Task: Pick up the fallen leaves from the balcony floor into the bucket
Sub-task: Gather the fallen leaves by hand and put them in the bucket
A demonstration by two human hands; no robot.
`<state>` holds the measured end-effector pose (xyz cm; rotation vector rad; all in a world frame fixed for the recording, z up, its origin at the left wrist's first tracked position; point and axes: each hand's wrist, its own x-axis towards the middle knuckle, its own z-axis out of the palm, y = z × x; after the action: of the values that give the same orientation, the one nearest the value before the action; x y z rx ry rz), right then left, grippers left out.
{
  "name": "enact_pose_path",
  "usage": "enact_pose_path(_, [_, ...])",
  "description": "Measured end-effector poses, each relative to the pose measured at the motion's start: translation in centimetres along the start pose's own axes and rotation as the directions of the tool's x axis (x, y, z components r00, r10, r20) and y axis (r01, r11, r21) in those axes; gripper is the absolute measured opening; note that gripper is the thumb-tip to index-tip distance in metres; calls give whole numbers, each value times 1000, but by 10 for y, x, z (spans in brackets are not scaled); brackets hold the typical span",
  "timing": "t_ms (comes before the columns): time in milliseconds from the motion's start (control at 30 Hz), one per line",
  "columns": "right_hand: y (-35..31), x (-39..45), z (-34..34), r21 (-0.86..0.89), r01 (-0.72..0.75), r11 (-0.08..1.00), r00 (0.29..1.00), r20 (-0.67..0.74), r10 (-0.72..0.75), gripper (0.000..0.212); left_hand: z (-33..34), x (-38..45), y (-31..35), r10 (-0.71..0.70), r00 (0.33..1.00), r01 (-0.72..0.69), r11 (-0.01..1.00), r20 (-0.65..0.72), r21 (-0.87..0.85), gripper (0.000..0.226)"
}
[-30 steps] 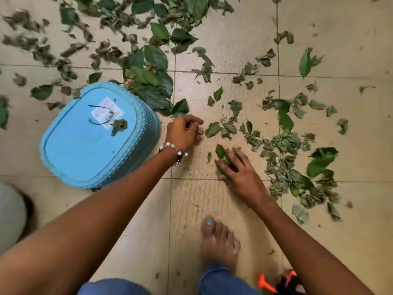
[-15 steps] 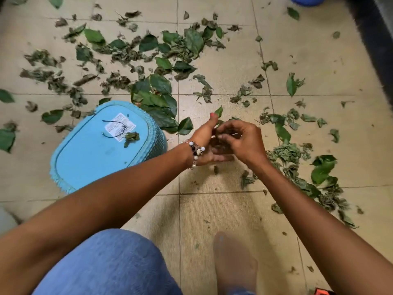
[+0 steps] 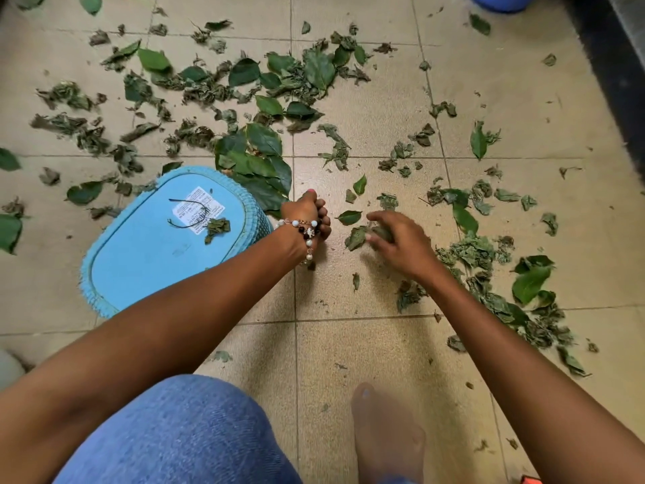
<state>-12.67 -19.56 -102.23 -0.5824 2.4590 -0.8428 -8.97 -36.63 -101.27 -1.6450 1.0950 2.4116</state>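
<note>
Right hand (image 3: 396, 239): my fingers curl over crumpled leaves (image 3: 359, 235).
Left hand (image 3: 309, 218): fist closed, contents hidden.
Technique: gather fully, then drop into bucket (image 3: 146, 253).

Left hand (image 3: 307, 218) fisted, right hand (image 3: 398, 239) curled, palm down.

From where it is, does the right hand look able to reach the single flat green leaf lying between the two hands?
Probably yes: the right hand sits beside the flat green leaf, with only bare tiled floor between.
</note>
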Motion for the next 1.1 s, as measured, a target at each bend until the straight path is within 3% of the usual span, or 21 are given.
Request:
enact_pose_path(33, [5,0,7,-220,19,975,995,95,3,56,-1,2,-1,17,1000,-17,1000,-22,2,44])
enact_pose_path(100, [8,-3,22,-432,137,891,977,206,-51,67,-4,5,-3,34,998,-34,999,-46,5,46])
enact_pose_path(200, [3,-7,39,-362,232,903,967,183,-175,52,-4,10,-6,46,996,-46,999,-74,-7,49])
enact_pose_path(300, [2,1,34,-400,358,843,933,114,-342,30,0,14,-6,81,992,-84,996,-95,-32,52])
enact_pose_path(433, [-7,34,7,-208,256,944,944,-156,-290,18,0,21,-4,119,987,-127,990,-110,-69,54])
enact_pose_path(500, [-15,53,-4,-123,224,967,962,-128,-239,27,-2,24,-4,136,982,-144,988,-132,-55,54])
enact_pose_path(633, [-13,79,2,-386,130,913,990,105,-96,66,-5,29,-6,185,968,-187,982,-171,5,52])
enact_pose_path(800, [-12,61,33,-468,171,867,980,173,-100,81,-8,31,-11,214,959,-210,977,-187,42,51])
enact_pose_path(1000, [-5,33,49,-462,335,821,921,-23,-389,36,-6,27,-13,163,976,-161,987,-148,24,52])
enact_pose_path(1100, [-4,31,33,-518,351,780,905,-27,-425,22,-4,18,-15,97,992,-94,995,-79,46,52])
